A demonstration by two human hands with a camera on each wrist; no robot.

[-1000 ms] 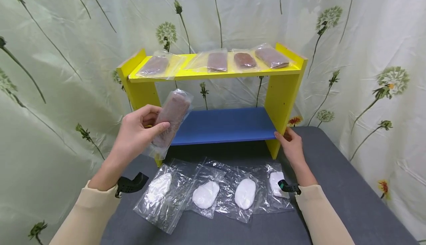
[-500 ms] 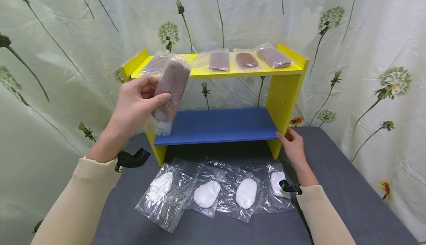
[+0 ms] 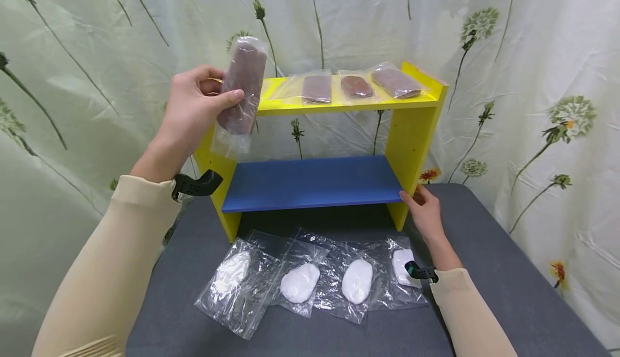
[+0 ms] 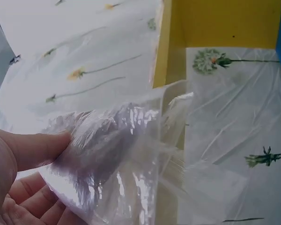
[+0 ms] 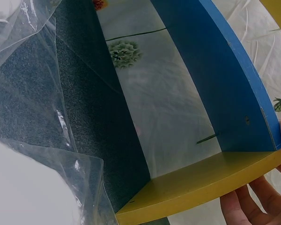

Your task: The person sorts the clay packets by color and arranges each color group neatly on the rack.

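Note:
My left hand (image 3: 194, 98) pinches a clear plastic bag with a flat brownish-purple slab (image 3: 248, 69) inside, held tilted in front of the top shelf's left end. Thumb in front and fingers behind, the grip shows on the shiny bag (image 4: 126, 168) in the left wrist view. My right hand (image 3: 426, 211) holds the right side panel (image 3: 417, 136) of a yellow shelf unit, thumb at the end of its blue lower shelf (image 3: 312, 182). On the yellow top shelf (image 3: 278, 108) lie three bagged slabs: one purplish (image 3: 317, 89), one reddish-brown (image 3: 357, 86), one larger (image 3: 397, 82). The shelf's left end is hidden.
Several clear zip bags with white lumps, such as this rounded one (image 3: 357, 281), lie in a row on the dark grey table (image 3: 504, 271) before the unit. A flower-printed curtain (image 3: 533, 147) hangs behind. Both wrists wear a black band.
My left hand has risen with the bagged slab from beside the blue shelf to top-shelf height, now covering the leftmost bag there. The right hand stays on the side panel.

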